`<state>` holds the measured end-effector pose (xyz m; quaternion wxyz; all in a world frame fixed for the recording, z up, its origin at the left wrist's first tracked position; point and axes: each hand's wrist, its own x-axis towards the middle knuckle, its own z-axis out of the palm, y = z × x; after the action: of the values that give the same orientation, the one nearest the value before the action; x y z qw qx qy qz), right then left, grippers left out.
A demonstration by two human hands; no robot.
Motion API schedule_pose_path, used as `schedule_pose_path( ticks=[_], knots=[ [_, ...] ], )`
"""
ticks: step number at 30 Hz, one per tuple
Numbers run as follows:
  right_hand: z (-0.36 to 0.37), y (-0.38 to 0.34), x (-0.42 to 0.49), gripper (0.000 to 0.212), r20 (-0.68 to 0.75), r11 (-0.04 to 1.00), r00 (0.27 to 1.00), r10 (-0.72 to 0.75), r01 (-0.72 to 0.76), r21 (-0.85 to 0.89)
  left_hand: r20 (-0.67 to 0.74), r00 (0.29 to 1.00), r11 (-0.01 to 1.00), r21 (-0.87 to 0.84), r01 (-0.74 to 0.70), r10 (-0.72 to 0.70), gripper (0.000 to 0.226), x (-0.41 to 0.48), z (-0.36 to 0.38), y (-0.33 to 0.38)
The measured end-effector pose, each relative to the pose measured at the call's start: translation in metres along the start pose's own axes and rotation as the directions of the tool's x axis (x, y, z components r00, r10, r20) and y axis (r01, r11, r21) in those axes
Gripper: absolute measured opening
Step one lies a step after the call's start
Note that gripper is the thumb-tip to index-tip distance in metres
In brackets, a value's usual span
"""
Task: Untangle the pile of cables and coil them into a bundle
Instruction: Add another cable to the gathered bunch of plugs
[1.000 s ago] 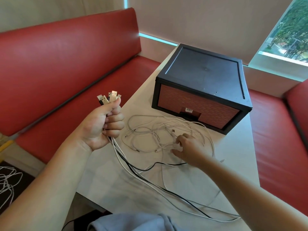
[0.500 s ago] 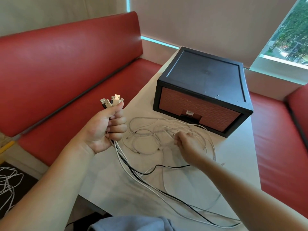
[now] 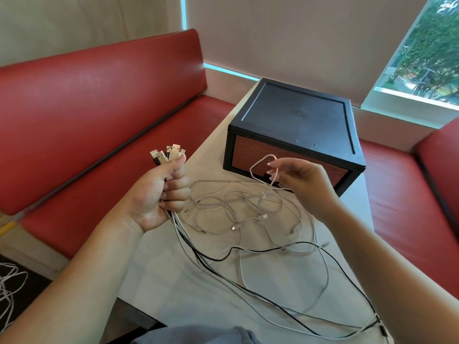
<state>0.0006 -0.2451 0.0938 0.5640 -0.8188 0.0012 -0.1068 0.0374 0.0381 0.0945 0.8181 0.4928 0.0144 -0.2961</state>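
Note:
My left hand point(image 3: 159, 192) grips a bunch of cable ends, with several USB plugs point(image 3: 169, 152) sticking up above the thumb. White and black cables point(image 3: 211, 266) trail from that fist down across the table toward its near right edge. A loose tangle of white cables point(image 3: 231, 209) lies on the table between my hands. My right hand point(image 3: 305, 184) is raised above the tangle and pinches a white cable loop point(image 3: 260, 165) that hangs down from its fingertips.
A black box with a brick-pattern front point(image 3: 295, 135) stands on the white table point(image 3: 188, 289) just behind the tangle. Red bench seats point(image 3: 87, 115) run along the left and right. More white cable point(image 3: 7, 294) lies on the floor at lower left.
My right hand has lifted off the tangle on the table, bringing up a white cable loop pinched in its fingers. My left hand still holds the plug ends.

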Motion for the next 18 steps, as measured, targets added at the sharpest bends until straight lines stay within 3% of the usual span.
schedule_pose_path(
  ticks=[2, 5, 8, 10, 12, 16, 18],
  knots=[
    [-0.003, -0.004, -0.001, 0.020, -0.042, 0.983, 0.993, -0.113, 0.105, -0.148, 0.004, 1.000, 1.000, 0.005, -0.005, 0.005, 0.044, 0.000, 0.002, 0.000],
    [-0.002, -0.008, -0.004, 0.008, 0.002, 0.877, 0.960, -0.280, 0.257, -0.406, 0.002, 1.000, 1.000, 0.008, -0.017, 0.017, 0.047, 0.001, 0.005, -0.002],
    [0.007, -0.014, -0.013, 0.012, 0.084, 0.885, 0.980, -0.178, 0.197, -0.423, -0.018, 0.999, 0.999, -0.009, -0.031, 0.030, 0.052, 0.004, 0.011, -0.007],
    [0.020, -0.020, -0.022, 0.024, 0.136, 0.957, 0.991, -0.014, 0.052, -0.284, -0.022, 0.999, 0.999, -0.020, -0.046, 0.046, 0.051, 0.007, 0.015, -0.011],
    [0.035, -0.028, -0.031, 0.029, 0.167, 0.996, 0.985, 0.051, -0.039, -0.075, -0.015, 0.998, 0.998, -0.032, -0.062, 0.062, 0.045, 0.009, 0.018, -0.015],
    [0.058, -0.044, -0.043, 0.026, 0.153, 0.938, 0.981, 0.120, -0.162, 0.306, -0.001, 0.995, 0.995, -0.043, -0.095, 0.095, 0.026, 0.011, 0.025, -0.021],
    [0.065, -0.048, -0.046, 0.024, 0.155, 0.903, 0.980, 0.122, -0.175, 0.392, -0.002, 0.996, 0.994, -0.062, -0.089, 0.089, 0.020, 0.011, 0.028, -0.023]
  ],
)
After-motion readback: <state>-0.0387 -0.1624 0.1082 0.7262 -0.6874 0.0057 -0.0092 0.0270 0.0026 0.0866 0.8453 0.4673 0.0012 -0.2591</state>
